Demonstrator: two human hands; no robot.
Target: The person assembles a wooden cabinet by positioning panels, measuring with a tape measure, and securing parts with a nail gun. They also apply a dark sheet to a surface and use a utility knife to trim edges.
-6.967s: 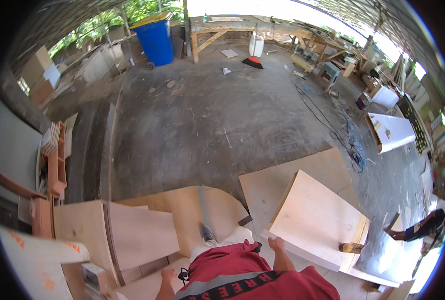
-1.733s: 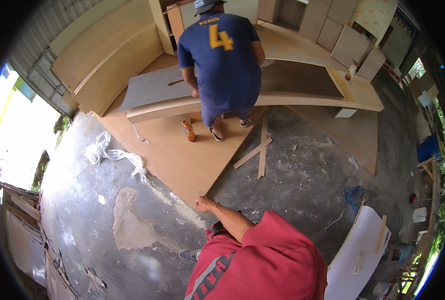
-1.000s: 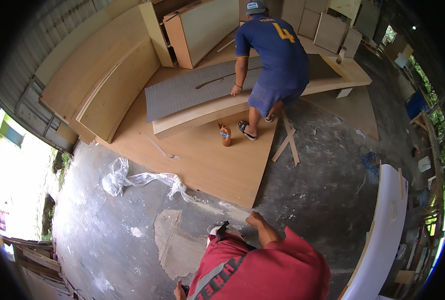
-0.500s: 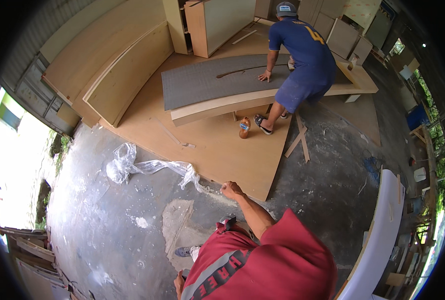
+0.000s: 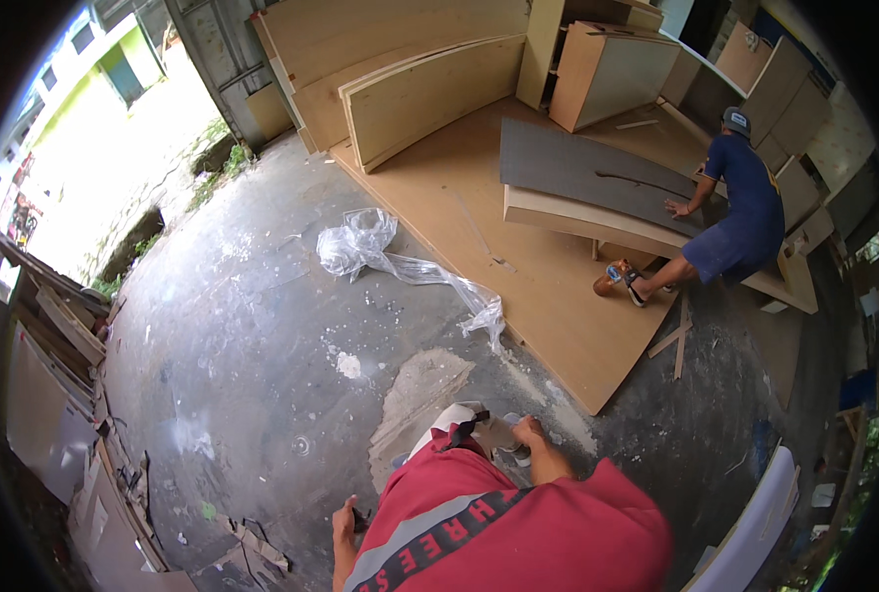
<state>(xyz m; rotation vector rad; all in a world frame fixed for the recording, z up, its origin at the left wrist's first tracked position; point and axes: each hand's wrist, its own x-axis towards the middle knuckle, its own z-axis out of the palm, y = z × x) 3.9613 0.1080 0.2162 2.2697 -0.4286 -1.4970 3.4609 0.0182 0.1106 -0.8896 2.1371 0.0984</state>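
Low beside my body, my left hand (image 5: 344, 521) is curled around a small dark thing (image 5: 362, 517) that I cannot make out. My right hand (image 5: 530, 432) hangs loosely closed in front of my right thigh, with nothing showing in it. Both hands are over the concrete floor (image 5: 262, 395), apart from any workpiece. Ahead to the right, a co-worker (image 5: 745, 202) leans over a long panel with a dark grey top sheet (image 5: 597, 178). One of the co-worker's hands (image 5: 678, 208) lies on that sheet.
Crumpled clear plastic sheeting (image 5: 360, 247) lies beside a large brown board (image 5: 558, 326) on the floor. A brown bottle (image 5: 607, 279) is near the co-worker's foot. Wood strips (image 5: 678, 340) cross by the board. Tall panels (image 5: 429, 99) lean behind; scrap boards (image 5: 54, 424) pile at left.
My view has swung left, so the panel and co-worker sit farther right. My right hand has dropped from stretched forward to near my thigh. My left hand stays low.
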